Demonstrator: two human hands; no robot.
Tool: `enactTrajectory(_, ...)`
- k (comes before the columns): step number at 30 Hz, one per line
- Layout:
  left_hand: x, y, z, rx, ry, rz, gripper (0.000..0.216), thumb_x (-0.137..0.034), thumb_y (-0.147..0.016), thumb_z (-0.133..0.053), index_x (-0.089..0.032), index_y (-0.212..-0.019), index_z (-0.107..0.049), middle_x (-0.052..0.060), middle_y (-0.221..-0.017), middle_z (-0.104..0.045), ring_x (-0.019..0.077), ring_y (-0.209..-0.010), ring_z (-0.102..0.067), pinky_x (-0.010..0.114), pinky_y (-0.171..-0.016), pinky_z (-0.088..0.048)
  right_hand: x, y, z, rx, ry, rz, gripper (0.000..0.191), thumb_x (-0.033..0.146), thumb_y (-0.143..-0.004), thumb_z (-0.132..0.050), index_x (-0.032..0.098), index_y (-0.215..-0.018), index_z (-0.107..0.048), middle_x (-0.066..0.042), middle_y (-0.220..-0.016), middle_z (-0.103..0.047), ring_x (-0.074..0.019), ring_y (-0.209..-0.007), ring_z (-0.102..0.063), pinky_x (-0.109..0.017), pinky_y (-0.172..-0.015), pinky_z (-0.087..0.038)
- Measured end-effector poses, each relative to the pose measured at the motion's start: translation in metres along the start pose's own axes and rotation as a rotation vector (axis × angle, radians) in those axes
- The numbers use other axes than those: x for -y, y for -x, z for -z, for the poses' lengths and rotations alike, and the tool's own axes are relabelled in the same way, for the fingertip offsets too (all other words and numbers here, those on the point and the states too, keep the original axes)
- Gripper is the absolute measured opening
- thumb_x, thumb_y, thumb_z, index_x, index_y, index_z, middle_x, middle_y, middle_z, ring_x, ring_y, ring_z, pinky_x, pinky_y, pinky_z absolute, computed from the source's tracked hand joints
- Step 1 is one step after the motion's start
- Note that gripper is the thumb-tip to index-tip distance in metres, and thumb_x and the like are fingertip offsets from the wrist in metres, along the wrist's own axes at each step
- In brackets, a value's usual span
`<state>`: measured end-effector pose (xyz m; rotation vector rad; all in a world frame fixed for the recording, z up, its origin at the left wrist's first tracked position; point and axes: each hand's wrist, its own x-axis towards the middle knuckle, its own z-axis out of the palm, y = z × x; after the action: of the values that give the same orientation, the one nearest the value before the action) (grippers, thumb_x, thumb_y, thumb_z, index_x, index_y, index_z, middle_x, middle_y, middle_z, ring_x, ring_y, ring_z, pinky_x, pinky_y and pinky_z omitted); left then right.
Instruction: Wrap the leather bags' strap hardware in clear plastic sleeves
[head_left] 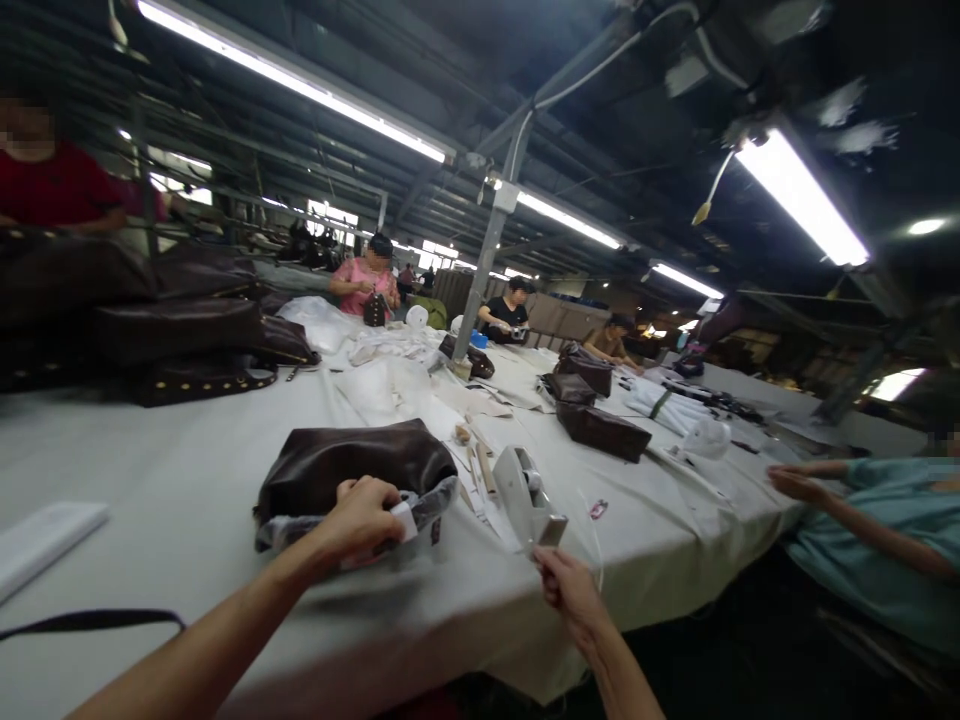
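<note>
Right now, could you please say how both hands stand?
Left hand: closed on a white piece by the bag.
Right hand: closed at the tape dispenser; hold unclear.

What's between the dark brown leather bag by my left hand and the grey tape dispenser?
Narrow tan strips on the white tablecloth, in the head view.

- Left on the pale-covered table (180,450): a heap of dark brown bags (180,330), gold-coloured studs showing on the lowest.
- Behind the heap, a person in red (67,190).
- At the near left, a flat white object (49,540) and a dark strap (97,622).
- Across the table, a person in pink (356,275) holding a small dark studded piece (373,310).
- A grey post (487,255), with a person in black (499,310) beyond.
- Further right, a white bundle (664,408), possibly plastic; blur obscures it.
- At the right edge, a person in teal (877,510).
- Overhead, tube lights (806,195).
</note>
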<state>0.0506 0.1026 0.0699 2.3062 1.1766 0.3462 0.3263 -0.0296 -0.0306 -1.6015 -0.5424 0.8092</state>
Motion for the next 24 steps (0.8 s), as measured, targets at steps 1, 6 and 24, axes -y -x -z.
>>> enactTrajectory(1, 0.0, 0.0, 0.001, 0.006, -0.004, 0.004, 0.019, -0.024, -0.055, -0.054, -0.02, -0.064, -0.07, -0.001, -0.058, -0.062, 0.0241, -0.078, -0.061, 0.031, -0.078, -0.038, 0.004, 0.011, -0.012, 0.065, -0.056, 0.038, 0.036, 0.044, -0.059, -0.077, 0.018, -0.059, -0.051, 0.007, -0.054, -0.043, -0.0047, -0.044, -0.032, -0.02, -0.042, -0.025)
enactTrajectory(6, -0.002, 0.0, -0.001, 0.013, -0.042, 0.003, 0.02, -0.026, -0.057, -0.055, -0.019, -0.067, -0.071, 0.0, -0.06, -0.063, 0.0254, -0.082, -0.06, 0.032, -0.078, -0.038, 0.02, 0.06, -0.091, 0.516, -0.392, 0.156, 0.035, 0.043, -0.066, -0.078, 0.018, -0.065, -0.055, 0.006, -0.056, -0.044, -0.0058, -0.049, -0.034, -0.021, -0.048, -0.027)
enactTrajectory(24, 0.011, -0.003, -0.01, -0.005, -0.044, -0.072, 0.018, -0.029, -0.062, -0.055, -0.018, -0.069, -0.068, 0.002, -0.073, -0.066, 0.0268, -0.094, -0.056, 0.039, -0.095, -0.03, -0.008, 0.06, -0.157, 0.24, -0.094, 0.294, 0.043, 0.057, -0.066, -0.07, 0.019, -0.056, -0.054, 0.005, -0.05, -0.044, -0.0092, -0.049, -0.034, -0.024, -0.046, -0.025)
